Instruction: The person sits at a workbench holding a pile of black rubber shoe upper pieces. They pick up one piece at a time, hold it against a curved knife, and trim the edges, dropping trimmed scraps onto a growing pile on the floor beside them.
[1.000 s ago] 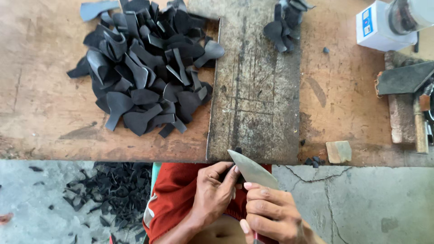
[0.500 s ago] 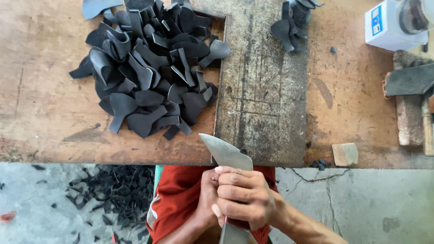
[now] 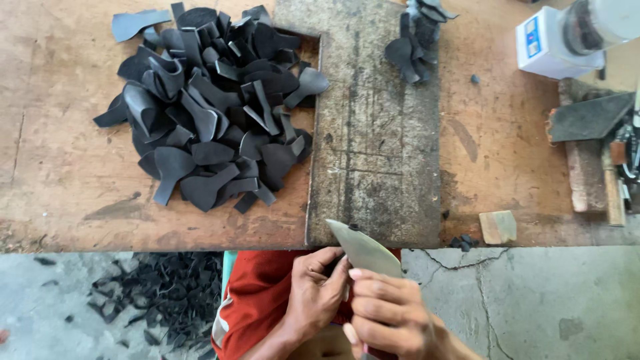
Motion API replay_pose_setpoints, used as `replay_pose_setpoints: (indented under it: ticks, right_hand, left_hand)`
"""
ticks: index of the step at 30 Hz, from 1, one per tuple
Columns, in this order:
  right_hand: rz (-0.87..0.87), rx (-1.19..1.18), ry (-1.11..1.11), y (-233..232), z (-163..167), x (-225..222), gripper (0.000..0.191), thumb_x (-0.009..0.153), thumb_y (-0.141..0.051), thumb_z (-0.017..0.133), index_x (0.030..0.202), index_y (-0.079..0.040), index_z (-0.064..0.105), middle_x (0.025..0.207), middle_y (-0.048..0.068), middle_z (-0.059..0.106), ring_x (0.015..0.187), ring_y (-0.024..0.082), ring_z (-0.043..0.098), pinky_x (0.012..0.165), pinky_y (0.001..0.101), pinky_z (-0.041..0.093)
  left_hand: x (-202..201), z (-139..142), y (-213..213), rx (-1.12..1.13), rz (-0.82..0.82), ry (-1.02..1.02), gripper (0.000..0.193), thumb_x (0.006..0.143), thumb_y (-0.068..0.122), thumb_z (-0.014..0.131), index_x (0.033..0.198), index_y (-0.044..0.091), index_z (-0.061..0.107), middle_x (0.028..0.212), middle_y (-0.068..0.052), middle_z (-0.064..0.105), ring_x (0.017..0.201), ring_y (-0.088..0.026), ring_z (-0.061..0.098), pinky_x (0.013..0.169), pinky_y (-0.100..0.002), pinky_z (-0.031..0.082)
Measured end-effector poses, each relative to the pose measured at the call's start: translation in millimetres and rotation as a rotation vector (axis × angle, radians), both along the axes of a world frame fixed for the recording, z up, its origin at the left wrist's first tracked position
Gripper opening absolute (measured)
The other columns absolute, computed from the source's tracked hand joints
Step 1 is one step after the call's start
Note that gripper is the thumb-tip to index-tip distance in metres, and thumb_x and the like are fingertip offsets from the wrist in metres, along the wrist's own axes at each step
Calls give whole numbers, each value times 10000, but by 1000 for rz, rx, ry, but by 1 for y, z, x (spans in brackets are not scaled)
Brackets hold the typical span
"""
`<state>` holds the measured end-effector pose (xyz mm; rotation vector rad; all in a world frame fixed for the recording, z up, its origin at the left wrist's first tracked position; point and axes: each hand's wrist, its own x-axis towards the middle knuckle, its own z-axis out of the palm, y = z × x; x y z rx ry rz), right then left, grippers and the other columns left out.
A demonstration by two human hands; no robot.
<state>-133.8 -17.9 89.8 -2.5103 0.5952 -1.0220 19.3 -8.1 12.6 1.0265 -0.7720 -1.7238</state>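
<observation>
Down at the near edge of the worn wooden workbench (image 3: 60,180), the person's right hand (image 3: 390,317) is wrapped tight around the lower part of a broad, curved, grey metal knife blade (image 3: 363,250), whose pointed tip reaches up just over the bench edge. The left hand (image 3: 317,293) is curled loosely beside it, fingertips (image 3: 340,267) pressed against the flat of the blade, with a small dark scrap seemingly pinched there, though it is too hidden to tell for sure. Both hands sit above a red cloth (image 3: 257,300) over the person's lap. Up on the bench, a big heap of black, flat, paddle-shaped cut pieces (image 3: 207,107) lies to the left of a scarred grey cutting slab (image 3: 377,127) set into the top. A smaller cluster of the same black pieces (image 3: 417,37) rests at the slab's far right corner. A white boxy machine (image 3: 557,43) stands at the far right, and a small tan block (image 3: 498,227) lies near the edge. Black trimmings (image 3: 157,290) litter the concrete floor (image 3: 533,300) below.
</observation>
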Motion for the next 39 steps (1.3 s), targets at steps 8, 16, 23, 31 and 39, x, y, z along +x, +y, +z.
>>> replay_pose_setpoints:
  ticks: [8, 16, 23, 31, 39]
  right_hand:
    - [166, 39, -44, -33, 0, 24, 205, 869, -162, 810, 868, -18, 664, 919, 103, 654, 905, 292, 716, 1038, 510, 578]
    - [-49, 70, 3, 6, 12, -5, 126, 853, -11, 742, 811, -34, 626, 866, 72, 635, 864, 257, 717, 994, 519, 609]
    - [174, -1, -47, -34, -3, 17, 237, 903, -174, 813, 871, -6, 648, 932, 102, 661, 926, 298, 720, 1029, 523, 588]
    - [24, 62, -84, -15, 4, 7, 170, 848, -55, 807, 824, -15, 643, 890, 92, 670, 920, 269, 721, 1021, 531, 607]
    - [36, 149, -57, -18, -1, 5, 159, 839, -59, 800, 847, -24, 645, 913, 85, 668, 935, 265, 730, 1022, 526, 607]
  left_hand:
    - [8, -11, 5, -175, -8, 245, 55, 969, 18, 675, 983, -36, 681, 908, -20, 708, 839, -65, 649, 734, -260, 556]
    - [-5, -1, 3, 161, -9, 37, 173, 1016, 75, 640, 965, -24, 772, 701, -46, 661, 569, -81, 538, 499, -242, 432]
    - [8, -7, 0, -192, 3, 139, 92, 944, -5, 615, 958, -26, 703, 892, -22, 733, 830, -74, 671, 745, -251, 568]
    - [-6, -8, 7, 131, 34, 241, 144, 999, 72, 659, 956, -36, 745, 823, -43, 723, 712, -88, 627, 623, -250, 512]
    - [0, -10, 4, -30, 27, 142, 174, 1021, 86, 625, 957, -37, 731, 872, -37, 746, 802, -57, 659, 705, -235, 569]
